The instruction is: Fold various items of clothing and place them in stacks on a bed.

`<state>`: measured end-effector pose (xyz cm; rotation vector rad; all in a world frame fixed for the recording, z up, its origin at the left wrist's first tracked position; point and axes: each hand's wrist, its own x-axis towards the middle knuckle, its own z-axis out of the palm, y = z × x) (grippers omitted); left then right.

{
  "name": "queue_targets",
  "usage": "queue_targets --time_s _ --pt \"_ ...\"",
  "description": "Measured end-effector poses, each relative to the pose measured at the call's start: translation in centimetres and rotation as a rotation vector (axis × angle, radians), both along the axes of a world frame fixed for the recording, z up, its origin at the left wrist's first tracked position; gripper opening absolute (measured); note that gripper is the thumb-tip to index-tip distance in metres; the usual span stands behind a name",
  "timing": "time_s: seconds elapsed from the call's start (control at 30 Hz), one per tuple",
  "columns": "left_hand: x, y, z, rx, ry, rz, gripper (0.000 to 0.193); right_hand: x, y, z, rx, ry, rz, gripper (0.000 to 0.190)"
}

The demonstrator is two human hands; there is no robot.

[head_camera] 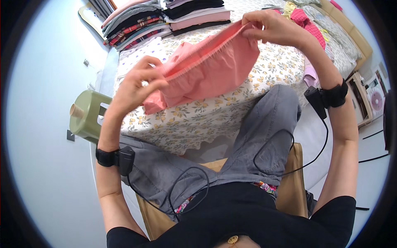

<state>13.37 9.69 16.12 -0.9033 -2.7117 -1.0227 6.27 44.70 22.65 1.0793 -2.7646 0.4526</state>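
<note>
A pink garment with a gathered elastic waistband (214,68) is stretched between my hands above the bed edge. At the waistband's left end, my left hand (136,83) pinches the cloth; its fingers are slightly blurred. My right hand (276,28) grips the other end, farther from me and higher in the view. The waistband opening faces up and away, with the body of the garment hanging below it. Its lower left corner reaches the patterned bedspread (186,114). Folds hide whether it is shorts or a skirt.
Two stacks of folded clothes, a left stack (136,28) and a right stack (198,15), stand at the far left of the bed. Loose red clothing (305,24) lies at the far right. A green plastic container (90,114) is beside the bed. Cables (322,139) trail from both wrist straps.
</note>
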Motion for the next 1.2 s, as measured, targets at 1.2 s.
queue_targets --time_s 1.2 --pt "-0.3 8.5 12.4 0.822 0.121 -0.356 0.022 3.6 -5.4 9.6 -0.483 -0.115 0.701 0.022"
